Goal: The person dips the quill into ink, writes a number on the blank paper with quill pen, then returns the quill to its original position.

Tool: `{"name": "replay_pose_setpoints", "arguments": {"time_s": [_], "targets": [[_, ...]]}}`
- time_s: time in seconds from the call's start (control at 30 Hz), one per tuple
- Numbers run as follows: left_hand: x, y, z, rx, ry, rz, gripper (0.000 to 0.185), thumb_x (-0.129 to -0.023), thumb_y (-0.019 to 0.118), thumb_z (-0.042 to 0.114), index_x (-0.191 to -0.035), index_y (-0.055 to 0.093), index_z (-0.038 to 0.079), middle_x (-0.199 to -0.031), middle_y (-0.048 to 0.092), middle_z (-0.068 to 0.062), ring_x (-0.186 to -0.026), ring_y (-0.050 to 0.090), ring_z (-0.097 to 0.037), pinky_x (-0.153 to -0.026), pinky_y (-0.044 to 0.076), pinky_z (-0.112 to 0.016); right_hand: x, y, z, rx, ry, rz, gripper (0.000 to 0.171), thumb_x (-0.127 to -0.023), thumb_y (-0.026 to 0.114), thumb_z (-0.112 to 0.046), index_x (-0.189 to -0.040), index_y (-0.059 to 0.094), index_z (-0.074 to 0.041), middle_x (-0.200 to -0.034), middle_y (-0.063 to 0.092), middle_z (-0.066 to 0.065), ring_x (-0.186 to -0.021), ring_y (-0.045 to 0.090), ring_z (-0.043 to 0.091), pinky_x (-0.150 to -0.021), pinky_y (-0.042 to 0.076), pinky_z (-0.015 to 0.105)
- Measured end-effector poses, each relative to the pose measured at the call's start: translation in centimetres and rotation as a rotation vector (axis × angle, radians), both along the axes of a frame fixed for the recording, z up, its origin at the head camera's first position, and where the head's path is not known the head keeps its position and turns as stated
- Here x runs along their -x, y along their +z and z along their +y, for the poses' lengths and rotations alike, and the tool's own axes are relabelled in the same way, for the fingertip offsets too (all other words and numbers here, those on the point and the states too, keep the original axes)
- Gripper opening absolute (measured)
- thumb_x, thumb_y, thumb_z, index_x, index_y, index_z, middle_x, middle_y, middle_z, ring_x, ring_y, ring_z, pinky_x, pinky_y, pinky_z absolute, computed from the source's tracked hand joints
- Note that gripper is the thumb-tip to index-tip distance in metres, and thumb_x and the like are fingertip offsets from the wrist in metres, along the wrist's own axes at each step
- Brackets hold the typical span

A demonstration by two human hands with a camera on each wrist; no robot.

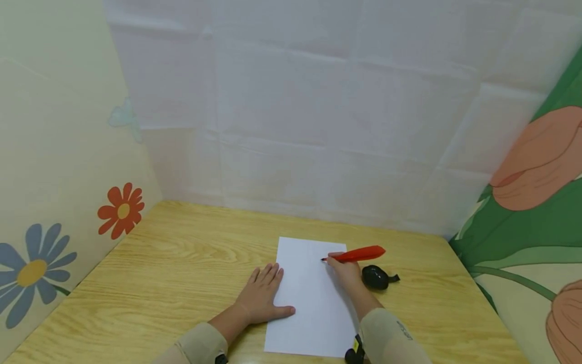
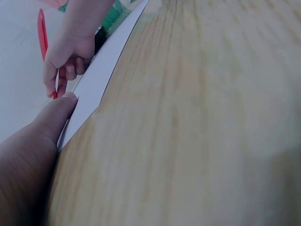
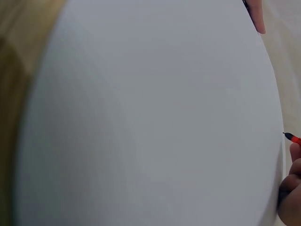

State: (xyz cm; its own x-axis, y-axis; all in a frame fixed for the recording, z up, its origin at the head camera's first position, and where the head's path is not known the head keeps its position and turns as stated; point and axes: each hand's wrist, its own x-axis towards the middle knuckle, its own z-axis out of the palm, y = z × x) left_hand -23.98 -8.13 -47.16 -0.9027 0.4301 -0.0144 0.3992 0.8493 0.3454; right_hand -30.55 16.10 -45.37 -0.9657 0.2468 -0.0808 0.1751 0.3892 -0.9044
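A blank white sheet of paper lies upright on the wooden table in the head view. My left hand rests flat at its left edge, fingers spread and thumb lying over the paper. In my right hand I hold a red pen, pinched near its dark tip, over the upper right part of the sheet. The left wrist view shows the red pen rising above the right hand. At the right edge of the right wrist view, the pen shows only its tip end.
A glossy black rounded object with a short tail lies just right of my right hand. White cloth hangs behind the table, and flower-patterned panels stand at the sides.
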Motion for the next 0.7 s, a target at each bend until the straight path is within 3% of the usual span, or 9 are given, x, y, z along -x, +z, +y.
{"name": "replay_pose_setpoints", "arguments": {"time_s": [0.17,0.47,0.7], "targets": [[-0.12,0.2,-0.08,-0.005,-0.002,0.004,0.108,-0.08,0.054,0.077,-0.153,0.029,0.0,-0.162,0.023,-0.019,-0.152,0.017,-0.035,-0.121,0.01,-0.057,-0.03,0.08,-0.17,-0.022,0.0,0.002,0.028,-0.086,0.068,-0.021,-0.108,0.073,-0.004,-0.108,0.072,0.016,-0.088,0.059,0.021,-0.076,0.044,0.026],[-0.12,0.1,-0.05,0.005,0.008,0.002,0.107,-0.081,0.052,0.077,-0.153,0.029,0.001,-0.162,0.023,-0.018,-0.152,0.017,-0.033,-0.122,0.01,-0.056,-0.05,-0.06,-0.31,-0.005,-0.012,-0.036,0.029,-0.086,0.066,-0.022,-0.108,0.072,-0.004,-0.113,0.071,0.018,-0.101,0.062,0.029,-0.098,0.047,0.046],[-0.11,0.22,-0.08,0.008,0.005,0.004,0.107,-0.081,0.053,0.077,-0.153,0.029,0.001,-0.162,0.023,-0.018,-0.152,0.017,-0.033,-0.121,0.011,-0.056,0.0,0.12,-0.43,0.01,-0.016,-0.088,0.03,-0.089,0.066,-0.024,-0.111,0.07,-0.004,-0.115,0.069,0.018,-0.102,0.061,0.03,-0.101,0.047,0.049]]}}
